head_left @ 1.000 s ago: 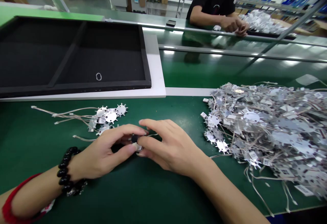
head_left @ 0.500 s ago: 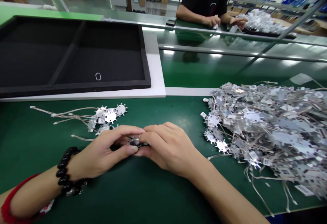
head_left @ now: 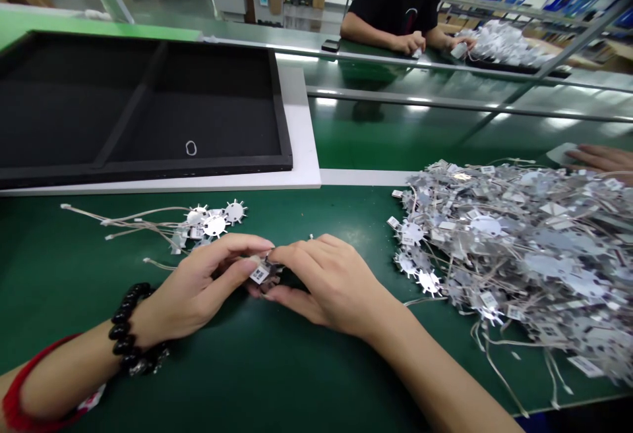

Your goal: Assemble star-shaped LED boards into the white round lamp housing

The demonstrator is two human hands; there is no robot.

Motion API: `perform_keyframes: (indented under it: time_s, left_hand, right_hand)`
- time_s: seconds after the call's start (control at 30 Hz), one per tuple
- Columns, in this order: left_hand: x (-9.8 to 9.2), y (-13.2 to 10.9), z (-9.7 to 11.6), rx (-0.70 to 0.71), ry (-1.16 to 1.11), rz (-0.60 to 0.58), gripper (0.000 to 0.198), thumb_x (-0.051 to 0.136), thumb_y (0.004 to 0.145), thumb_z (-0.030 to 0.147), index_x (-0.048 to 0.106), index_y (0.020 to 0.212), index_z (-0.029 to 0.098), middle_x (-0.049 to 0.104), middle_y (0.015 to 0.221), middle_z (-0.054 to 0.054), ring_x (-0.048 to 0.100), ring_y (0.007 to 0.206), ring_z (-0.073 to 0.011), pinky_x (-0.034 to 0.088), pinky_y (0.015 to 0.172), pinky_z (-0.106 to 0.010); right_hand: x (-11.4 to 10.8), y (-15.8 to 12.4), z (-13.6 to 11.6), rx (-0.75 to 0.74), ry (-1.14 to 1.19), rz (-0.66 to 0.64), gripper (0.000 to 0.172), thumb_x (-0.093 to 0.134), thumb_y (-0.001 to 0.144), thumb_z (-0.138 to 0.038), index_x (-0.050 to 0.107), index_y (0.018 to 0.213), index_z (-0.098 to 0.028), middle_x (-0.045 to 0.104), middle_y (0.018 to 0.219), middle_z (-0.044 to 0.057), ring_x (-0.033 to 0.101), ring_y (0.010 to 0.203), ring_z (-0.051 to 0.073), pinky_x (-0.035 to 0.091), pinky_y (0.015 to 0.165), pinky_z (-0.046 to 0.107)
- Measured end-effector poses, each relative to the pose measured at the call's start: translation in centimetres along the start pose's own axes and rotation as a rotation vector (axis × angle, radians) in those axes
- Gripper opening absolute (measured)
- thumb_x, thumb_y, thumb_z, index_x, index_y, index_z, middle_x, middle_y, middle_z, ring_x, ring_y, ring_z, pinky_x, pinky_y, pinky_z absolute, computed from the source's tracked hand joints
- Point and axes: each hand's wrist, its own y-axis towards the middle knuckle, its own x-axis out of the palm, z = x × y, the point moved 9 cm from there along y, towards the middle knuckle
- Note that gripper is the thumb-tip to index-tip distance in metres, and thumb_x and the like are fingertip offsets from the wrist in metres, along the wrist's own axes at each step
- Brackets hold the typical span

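My left hand [head_left: 205, 288] pinches a small silver star-shaped plate [head_left: 270, 279] with a white printed label facing up. At the plate's right side, my right hand [head_left: 329, 285] grips its edge between thumb and fingers. Both hands meet low over the green table, and they hide part of the plate. Just behind my left hand lies a small group of similar star-shaped plates [head_left: 215, 225], their thin pale cables stretching left. On the right is a large heap of the same wired plates [head_left: 519, 242], apart from my right hand.
A black divided tray [head_left: 217, 103] on a white board [head_left: 301, 116] stands at the back left. Another person's hand [head_left: 601, 156] reaches behind the heap. Across the table, a co-worker [head_left: 395, 4] handles white pieces near a white pile [head_left: 509, 44].
The plate between my hands has turned, so its white label now shows. My right fingers have spread a little. Another person's hand has come in at the right edge, touching a pale piece.
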Motion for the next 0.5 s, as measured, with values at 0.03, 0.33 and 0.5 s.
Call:
perform_keyframes:
  time_s: [0.03, 0.33, 0.5]
  left_hand:
    - [-0.01, 0.07, 0.09, 0.023, -0.002, -0.019, 0.020, 0.060, 0.102, 0.032, 0.070, 0.119, 0.027, 0.078, 0.093, -0.002, 0.076, 0.068, -0.0136, 0.064, 0.065, -0.017]
    - [-0.01, 0.25, 0.41, 0.075, -0.016, -0.025, 0.024, 0.059, 0.103, 0.024, 0.069, 0.121, 0.035, 0.077, 0.099, 0.003, 0.076, 0.070, -0.0106, 0.063, 0.068, -0.012]
    - [0.35, 0.41, 0.51, 0.064, -0.088, -0.066, 0.027, 0.054, 0.105, 0.021, 0.066, 0.124, 0.036, 0.077, 0.091, 0.005, 0.077, 0.070, -0.0099, 0.063, 0.068, -0.011]
  right_hand:
    - [-0.02, 0.01, 0.00, -0.001, -0.004, 0.001, 0.028, 0.047, 0.109, -0.040, 0.060, 0.113, -0.016, 0.072, 0.085, 0.000, 0.066, 0.072, 0.015, 0.037, 0.064, 0.030]
    - [0.02, -0.11, -0.12, -0.007, -0.013, 0.015, 0.029, 0.046, 0.109, -0.041, 0.060, 0.113, -0.016, 0.070, 0.083, 0.001, 0.062, 0.069, 0.016, 0.036, 0.064, 0.031]
    - [0.24, -0.17, -0.07, -0.012, 0.036, -0.033, 0.023, 0.047, 0.108, -0.034, 0.058, 0.119, -0.016, 0.072, 0.090, 0.003, 0.064, 0.078, 0.017, 0.039, 0.071, 0.031]
